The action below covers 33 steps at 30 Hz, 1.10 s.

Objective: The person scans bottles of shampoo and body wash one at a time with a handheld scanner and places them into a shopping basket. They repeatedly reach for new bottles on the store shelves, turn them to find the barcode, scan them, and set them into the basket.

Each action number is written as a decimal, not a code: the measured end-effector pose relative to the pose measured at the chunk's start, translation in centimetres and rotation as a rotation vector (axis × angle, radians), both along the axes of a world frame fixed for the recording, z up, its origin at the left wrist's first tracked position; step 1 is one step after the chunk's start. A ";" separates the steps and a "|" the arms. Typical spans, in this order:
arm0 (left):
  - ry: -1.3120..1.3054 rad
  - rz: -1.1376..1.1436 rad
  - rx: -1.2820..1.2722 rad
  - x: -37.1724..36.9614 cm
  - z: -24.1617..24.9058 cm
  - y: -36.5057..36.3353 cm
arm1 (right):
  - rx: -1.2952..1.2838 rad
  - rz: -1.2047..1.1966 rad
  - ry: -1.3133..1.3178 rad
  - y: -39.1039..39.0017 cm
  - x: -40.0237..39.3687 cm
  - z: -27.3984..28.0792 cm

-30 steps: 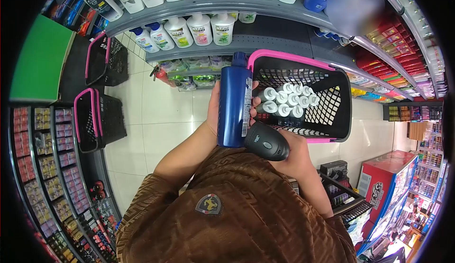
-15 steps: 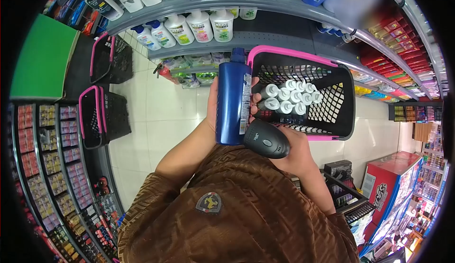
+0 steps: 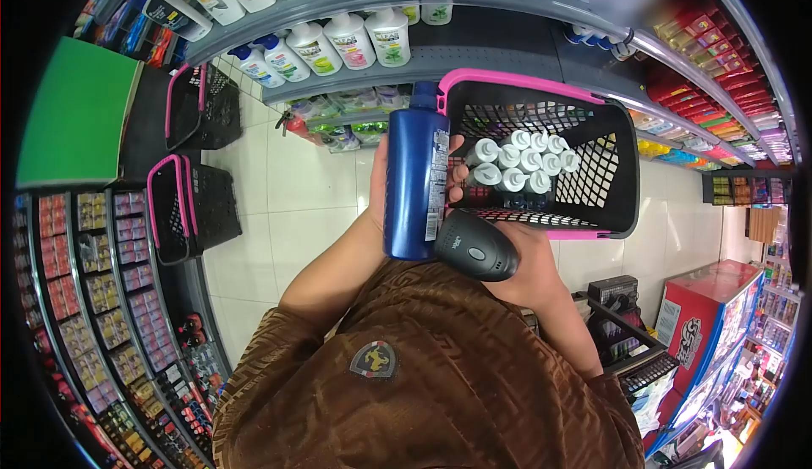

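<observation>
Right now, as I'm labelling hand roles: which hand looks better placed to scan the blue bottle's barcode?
Probably the right hand: it holds the black scanner close to the barcode on the blue bottle. The left hand is occupied holding that bottle.

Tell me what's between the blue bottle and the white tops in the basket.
In the head view, fingertips of the left hand, curled round the blue bottle, show between it and the white tops in the basket.
</observation>
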<state>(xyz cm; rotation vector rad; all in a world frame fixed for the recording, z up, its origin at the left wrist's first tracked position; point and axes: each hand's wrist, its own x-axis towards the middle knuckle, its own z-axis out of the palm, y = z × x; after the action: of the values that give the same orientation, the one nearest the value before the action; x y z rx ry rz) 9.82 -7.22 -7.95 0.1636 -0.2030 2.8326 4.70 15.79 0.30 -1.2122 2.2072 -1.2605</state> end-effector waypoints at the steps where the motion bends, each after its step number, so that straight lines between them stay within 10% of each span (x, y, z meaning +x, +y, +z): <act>1: 0.001 0.005 -0.007 0.0 -0.1 0.0 | 0.021 0.004 -0.015 0.0 0.1 0.0; 15: 0.098 0.063 -0.020 1.0 -0.7 -0.9 | -0.011 0.016 -0.067 -0.7 0.6 -0.1; 24: -0.357 0.380 -0.556 1.3 1.9 -0.7 | -0.425 -0.275 -0.712 -2.5 0.2 -2.0; 33: -0.302 0.436 -0.411 0.0 5.7 -0.1 | -0.340 -0.428 -0.757 -2.9 -0.9 -2.7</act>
<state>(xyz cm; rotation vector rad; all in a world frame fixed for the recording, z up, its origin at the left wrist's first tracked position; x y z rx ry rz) 9.80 -7.27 -2.28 -0.3512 0.4020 3.2381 3.81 12.91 -2.42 -0.2292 1.7465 -1.9161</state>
